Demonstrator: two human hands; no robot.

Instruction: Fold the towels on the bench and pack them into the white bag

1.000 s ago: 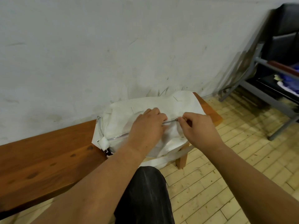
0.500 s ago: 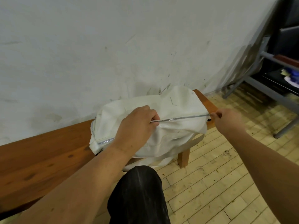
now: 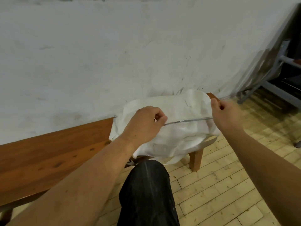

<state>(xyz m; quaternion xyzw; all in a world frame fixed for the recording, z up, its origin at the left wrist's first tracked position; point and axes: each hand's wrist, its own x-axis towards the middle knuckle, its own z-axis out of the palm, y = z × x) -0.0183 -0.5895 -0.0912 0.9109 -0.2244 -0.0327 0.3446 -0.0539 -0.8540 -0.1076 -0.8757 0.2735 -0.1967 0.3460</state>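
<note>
1. Curled fingers of the left hand pinch the white bag cloth beside the zipper. The blurred right hand is fisted at the zipper's far end, apparently on the pull.
2. The bag lies on the right end of the bench; no towels show, so they are presumably inside.
3. Keep the left pinch firm, draw level along the track, and mind snagging cloth.
</note>
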